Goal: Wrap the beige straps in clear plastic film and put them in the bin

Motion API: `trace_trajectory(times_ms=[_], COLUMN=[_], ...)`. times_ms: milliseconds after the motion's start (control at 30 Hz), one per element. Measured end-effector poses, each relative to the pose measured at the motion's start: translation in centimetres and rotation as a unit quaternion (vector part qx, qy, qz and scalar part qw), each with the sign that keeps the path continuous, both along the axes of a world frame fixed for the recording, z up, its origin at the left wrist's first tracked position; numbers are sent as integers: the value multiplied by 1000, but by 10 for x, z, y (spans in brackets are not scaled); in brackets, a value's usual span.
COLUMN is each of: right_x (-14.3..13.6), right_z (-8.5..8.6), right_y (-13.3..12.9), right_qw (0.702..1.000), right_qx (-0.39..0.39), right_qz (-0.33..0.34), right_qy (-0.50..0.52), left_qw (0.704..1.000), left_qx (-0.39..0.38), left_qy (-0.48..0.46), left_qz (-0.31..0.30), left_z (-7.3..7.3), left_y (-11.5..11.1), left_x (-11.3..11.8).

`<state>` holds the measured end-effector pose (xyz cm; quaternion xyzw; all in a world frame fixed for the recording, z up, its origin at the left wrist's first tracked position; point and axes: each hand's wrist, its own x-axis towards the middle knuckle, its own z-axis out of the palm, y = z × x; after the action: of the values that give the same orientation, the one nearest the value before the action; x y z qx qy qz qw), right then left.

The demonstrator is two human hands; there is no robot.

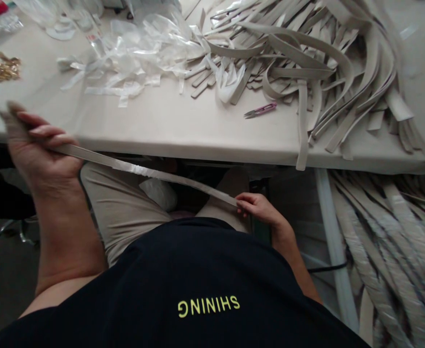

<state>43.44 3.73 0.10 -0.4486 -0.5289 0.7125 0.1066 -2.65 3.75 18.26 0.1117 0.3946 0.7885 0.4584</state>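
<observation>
A long, narrow beige strap (183, 181) stretches slantwise across my lap, just in front of the table edge. Its upper end runs into my left hand (48, 145), whose fingers are curled round it; that hand is slightly blurred. At the lower end, my right hand (258, 207) pinches the strap between thumb and fingers. Something whitish and shiny, like thin film or tape, covers part of the strap's middle. Beyond it on the table lie small thread snips (260, 110) with a purple handle, touched by neither hand.
A big heap of beige straps (306, 63) covers the table's right side, some ends hanging over the edge. Crumpled clear film (150, 43) lies left of it, gold metal pieces (2, 66) at far left. More straps (389, 241) hang below right, beside a pale post (337, 251).
</observation>
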Motion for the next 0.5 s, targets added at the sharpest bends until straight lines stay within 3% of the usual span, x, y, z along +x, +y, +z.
trace_trajectory(times_ms=[167, 233, 300, 400, 500], right_x=[-13, -15, -17, -23, -30], right_z=[22, 28, 35, 46, 56], right_y=[1, 1, 1, 3, 8], right_qw=[998, 998, 996, 983, 961], right_qx=[48, 56, 83, 174, 263], right_qz=[31, 37, 36, 48, 81], right_qy=[13, 15, 24, 21, 12], left_qw=[994, 993, 971, 869, 764], left_qx=[-86, -74, -58, -90, -131], left_qy=[-33, 17, 133, 279, 314], left_qz=[-49, -94, -190, -399, -549], left_z=[-13, -26, -42, -69, -94], left_y=[18, 19, 15, 6, -2], left_x=[67, 81, 94, 126, 164])
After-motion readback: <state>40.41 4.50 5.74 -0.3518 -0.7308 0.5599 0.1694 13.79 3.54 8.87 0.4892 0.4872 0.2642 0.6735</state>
